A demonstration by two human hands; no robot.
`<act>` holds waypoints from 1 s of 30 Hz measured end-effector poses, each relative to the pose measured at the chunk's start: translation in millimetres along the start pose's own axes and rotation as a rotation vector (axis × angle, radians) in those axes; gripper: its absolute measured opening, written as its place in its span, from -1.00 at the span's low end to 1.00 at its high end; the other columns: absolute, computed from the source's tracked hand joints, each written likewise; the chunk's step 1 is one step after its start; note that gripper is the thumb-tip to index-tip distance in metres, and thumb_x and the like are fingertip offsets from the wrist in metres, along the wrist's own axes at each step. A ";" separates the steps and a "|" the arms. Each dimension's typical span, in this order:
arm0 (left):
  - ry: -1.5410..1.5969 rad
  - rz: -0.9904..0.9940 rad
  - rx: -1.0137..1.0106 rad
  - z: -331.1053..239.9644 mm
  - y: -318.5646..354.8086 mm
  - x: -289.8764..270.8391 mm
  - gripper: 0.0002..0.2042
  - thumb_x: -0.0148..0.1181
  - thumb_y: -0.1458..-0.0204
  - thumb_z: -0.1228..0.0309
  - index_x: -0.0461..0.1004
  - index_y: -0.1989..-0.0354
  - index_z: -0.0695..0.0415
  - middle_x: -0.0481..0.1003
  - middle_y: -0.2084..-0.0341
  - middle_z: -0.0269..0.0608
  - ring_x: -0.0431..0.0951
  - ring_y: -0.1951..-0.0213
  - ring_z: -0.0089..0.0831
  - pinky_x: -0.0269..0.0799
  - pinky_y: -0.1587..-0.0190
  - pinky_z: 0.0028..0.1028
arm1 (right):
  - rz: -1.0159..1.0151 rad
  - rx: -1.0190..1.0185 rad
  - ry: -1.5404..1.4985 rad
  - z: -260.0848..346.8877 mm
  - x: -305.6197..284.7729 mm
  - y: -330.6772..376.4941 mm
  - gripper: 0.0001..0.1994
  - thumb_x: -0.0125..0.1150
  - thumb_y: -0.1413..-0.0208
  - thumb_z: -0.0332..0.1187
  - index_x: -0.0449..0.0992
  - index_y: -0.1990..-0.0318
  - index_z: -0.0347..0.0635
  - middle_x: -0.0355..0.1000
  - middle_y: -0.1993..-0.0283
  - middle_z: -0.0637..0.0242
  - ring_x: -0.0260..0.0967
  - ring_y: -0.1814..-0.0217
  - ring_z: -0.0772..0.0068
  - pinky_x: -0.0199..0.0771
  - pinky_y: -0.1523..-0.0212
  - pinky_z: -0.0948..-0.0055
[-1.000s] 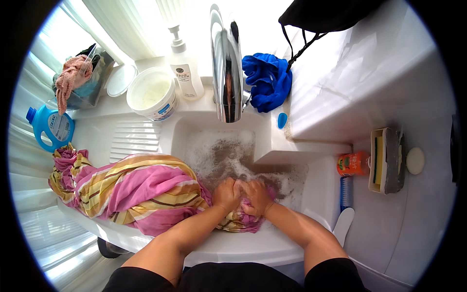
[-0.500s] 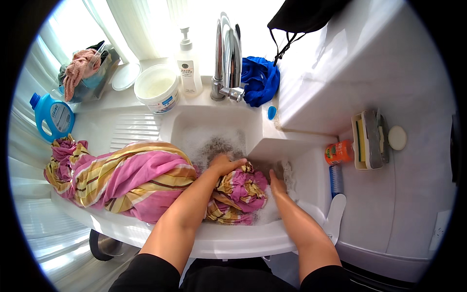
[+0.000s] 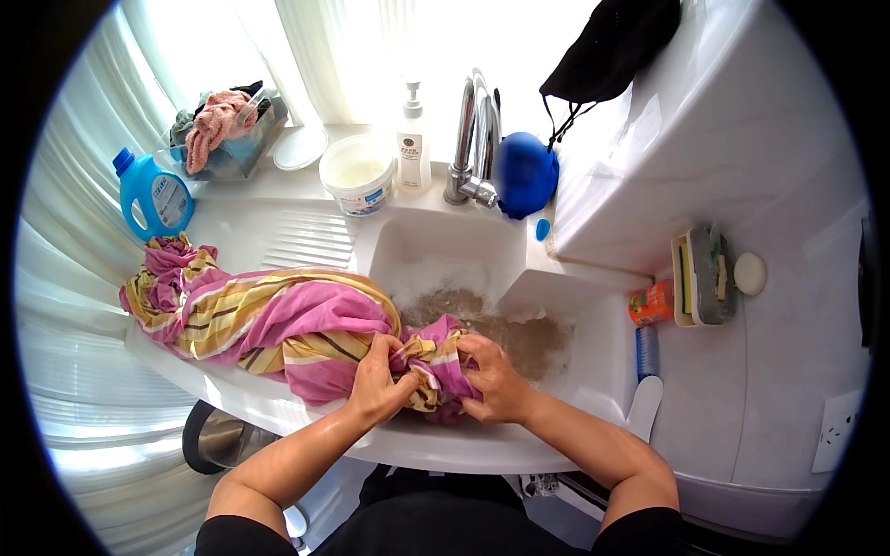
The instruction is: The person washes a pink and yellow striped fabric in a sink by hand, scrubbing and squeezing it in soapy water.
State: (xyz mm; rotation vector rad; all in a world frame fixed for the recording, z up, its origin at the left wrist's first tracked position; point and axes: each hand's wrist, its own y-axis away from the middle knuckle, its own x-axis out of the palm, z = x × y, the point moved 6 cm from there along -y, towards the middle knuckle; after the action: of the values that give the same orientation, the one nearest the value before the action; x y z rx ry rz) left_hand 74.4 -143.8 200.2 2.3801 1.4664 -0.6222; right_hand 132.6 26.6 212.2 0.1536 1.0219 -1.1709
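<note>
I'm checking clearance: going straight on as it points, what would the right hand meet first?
The bunched end of the striped fabric, which the right hand grips; beyond, perhaps the left hand, though depth is unclear.

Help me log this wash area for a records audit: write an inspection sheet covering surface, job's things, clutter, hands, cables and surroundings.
Surface: glossy white sink with cloudy, brownish water in its basin.
Job's things: long pink-and-yellow striped cloth, mostly bunched along the sink's left side.
Clutter: blue plastic jug, round white plastic tub and translucent pump bottle behind the sink; orange plastic bottle on the right.
Hands: left hand and right hand both grip the cloth's right-hand end, fingers bent around it.
Cables: nothing seen.
Surroundings: sheer white curtains on the left; white rectangular wall socket at far right.
</note>
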 end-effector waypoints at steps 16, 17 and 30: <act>-0.509 0.042 0.033 66.5 -78.3 153.5 -0.72 0.00 -0.06 0.20 0.54 0.38 0.14 0.49 0.41 -0.08 0.45 0.22 -0.11 0.29 0.15 -0.18 | -0.164 0.270 -0.015 -129.7 99.6 83.3 -0.61 0.10 0.07 -0.34 0.37 0.09 -0.41 0.19 -0.08 0.02 0.15 -0.15 -0.05 0.22 -0.13 0.14; -0.477 0.076 -0.061 72.4 -91.3 156.1 -0.71 0.00 -0.05 0.20 0.54 0.41 0.16 0.50 0.41 -0.02 0.47 0.24 -0.07 0.32 0.17 -0.16 | -0.185 0.310 -0.072 -141.6 95.2 75.6 -0.62 0.07 0.05 -0.35 0.37 0.09 -0.43 0.21 -0.06 0.00 0.18 -0.12 -0.07 0.23 -0.11 0.14; -0.123 -0.114 -0.320 111.7 -157.7 139.3 -0.64 0.07 -0.02 0.18 0.49 0.28 0.30 0.51 0.30 0.10 0.48 0.19 0.06 0.35 0.11 -0.12 | -0.235 0.878 -0.133 -180.3 50.7 63.3 -0.57 0.14 -0.07 -0.18 0.33 -0.02 -0.27 0.32 0.04 -0.09 0.26 -0.06 -0.08 0.26 -0.08 0.19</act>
State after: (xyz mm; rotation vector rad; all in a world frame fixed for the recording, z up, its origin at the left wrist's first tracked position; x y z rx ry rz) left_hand -35.8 -15.1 32.7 1.9937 1.5267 -0.5063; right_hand 80.3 124.6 48.7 0.6479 0.3550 -1.7628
